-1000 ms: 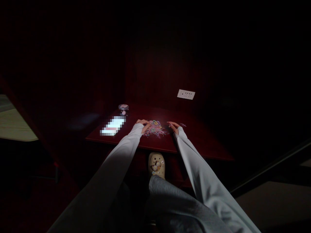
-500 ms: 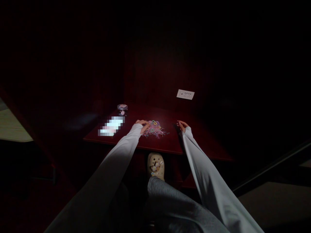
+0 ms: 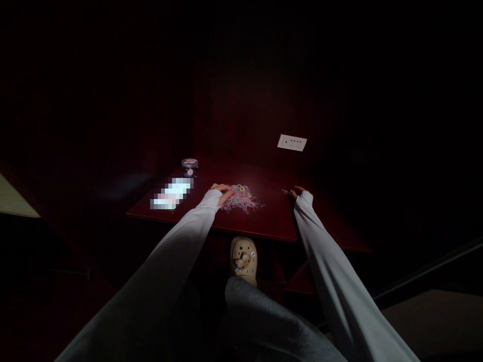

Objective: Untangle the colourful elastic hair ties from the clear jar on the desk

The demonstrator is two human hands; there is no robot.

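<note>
First, the jar: a clear, round, lidded jar (image 3: pixel 189 168) with pinkish labels on lid and front, at 10 o'clock from the pile; its contents are too dark to make out.
Pile: a loose, tangled heap of thin pastel bands (image 3: pixel 242 200), mostly pink and lilac with yellow and green rings, on a dark red, glossy table (image 3: pixel 266 221), at 3 o'clock from the left hand (image 3: pixel 221 190) and touching its fingertips.
Small bunch: a few thin purplish bands (image 3: pixel 285 191) at 9 o'clock from the right hand (image 3: pixel 301 192), just by its fingertips.
Left grip: fingers bent over the pile's 9 o'clock edge; cannot tell whether they pinch a band.
Right grip: fingers and thumb close together; cannot tell whether they pinch the small bunch.
Arms: both reach forward in long pale sleeves (image 3: pixel 334 256), hands low at the tabletop.
Screen: a bright, blurred rectangle (image 3: pixel 172 193) at 9 o'clock from the pile.
</note>
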